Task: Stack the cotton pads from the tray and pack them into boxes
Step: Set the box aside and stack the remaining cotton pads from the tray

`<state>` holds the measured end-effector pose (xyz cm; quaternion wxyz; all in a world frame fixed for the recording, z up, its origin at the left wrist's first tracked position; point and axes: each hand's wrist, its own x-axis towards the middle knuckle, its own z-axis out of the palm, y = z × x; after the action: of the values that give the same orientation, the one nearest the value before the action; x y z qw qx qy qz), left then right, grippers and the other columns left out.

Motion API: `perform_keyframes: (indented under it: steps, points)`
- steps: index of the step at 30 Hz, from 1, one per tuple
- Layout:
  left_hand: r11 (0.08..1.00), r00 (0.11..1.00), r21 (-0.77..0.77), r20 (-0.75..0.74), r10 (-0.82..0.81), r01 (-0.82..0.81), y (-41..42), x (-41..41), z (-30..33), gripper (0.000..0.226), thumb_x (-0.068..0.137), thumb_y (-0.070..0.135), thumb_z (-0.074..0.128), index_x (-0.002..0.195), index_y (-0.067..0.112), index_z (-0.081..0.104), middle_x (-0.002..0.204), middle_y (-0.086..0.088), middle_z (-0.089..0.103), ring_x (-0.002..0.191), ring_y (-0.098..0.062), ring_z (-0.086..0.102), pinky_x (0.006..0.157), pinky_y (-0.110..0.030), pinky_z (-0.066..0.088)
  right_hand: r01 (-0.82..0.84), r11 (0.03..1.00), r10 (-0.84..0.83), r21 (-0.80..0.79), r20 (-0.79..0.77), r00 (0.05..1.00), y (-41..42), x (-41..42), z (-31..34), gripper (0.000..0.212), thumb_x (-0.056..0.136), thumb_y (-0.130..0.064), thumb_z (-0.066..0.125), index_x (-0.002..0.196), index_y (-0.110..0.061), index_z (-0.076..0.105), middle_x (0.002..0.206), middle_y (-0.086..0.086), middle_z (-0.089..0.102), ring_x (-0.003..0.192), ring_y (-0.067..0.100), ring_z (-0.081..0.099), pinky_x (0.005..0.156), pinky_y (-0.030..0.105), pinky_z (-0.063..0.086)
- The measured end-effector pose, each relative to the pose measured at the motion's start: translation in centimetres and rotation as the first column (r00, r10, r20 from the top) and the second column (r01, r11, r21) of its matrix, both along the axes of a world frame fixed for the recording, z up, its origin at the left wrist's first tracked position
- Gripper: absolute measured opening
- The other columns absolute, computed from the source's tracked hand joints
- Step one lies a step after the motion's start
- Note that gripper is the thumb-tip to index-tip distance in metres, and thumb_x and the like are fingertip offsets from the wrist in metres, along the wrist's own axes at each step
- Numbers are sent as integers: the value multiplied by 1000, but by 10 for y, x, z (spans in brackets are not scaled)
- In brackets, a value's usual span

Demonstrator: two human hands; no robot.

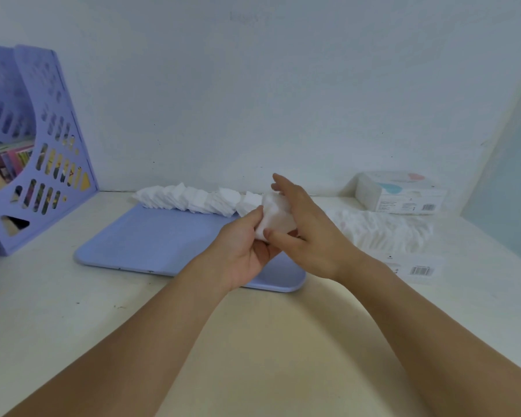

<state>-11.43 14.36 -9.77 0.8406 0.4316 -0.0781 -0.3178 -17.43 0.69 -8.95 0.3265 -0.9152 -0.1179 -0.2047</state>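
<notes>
Both hands meet over the tray [139, 245]: the left hand [244, 248] pinches a stack [275, 219] of pads from below, the right hand [309, 233] cups it, thumb under, fingers apparently loose above. Square the edges before boxing. Beyond, more pads [190, 198] line the tray's far rim; a box [400, 192] waits right.
</notes>
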Motion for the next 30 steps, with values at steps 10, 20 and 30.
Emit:
perform_keyframes:
  steps: [10,20,30]
  points:
    - [996,979,-16,-186,88,-93,0,-2,2,45,108,40,38,121,8,66,104,-13,77,81,-24,77,57,-31,61,-10,997,-4,-80,-174,985,13,-2,-4,82,101,-43,54,162,-18,6,169,-8,7,154,3,-6,125,28,7]
    - [992,976,25,-182,123,-121,2,-3,3,37,105,37,50,125,11,66,116,-12,74,100,-24,74,80,-36,62,-45,998,39,-45,-131,991,13,2,-11,83,101,-38,56,162,-22,3,169,-13,-9,152,-3,-11,124,18,7]
    - [971,960,-120,-218,175,-205,-2,-2,6,41,103,38,53,118,2,63,111,-18,75,105,-26,71,90,-31,57,11,997,-33,73,312,950,5,11,-10,42,82,-17,77,119,-19,58,138,-3,48,135,12,43,102,42,48]
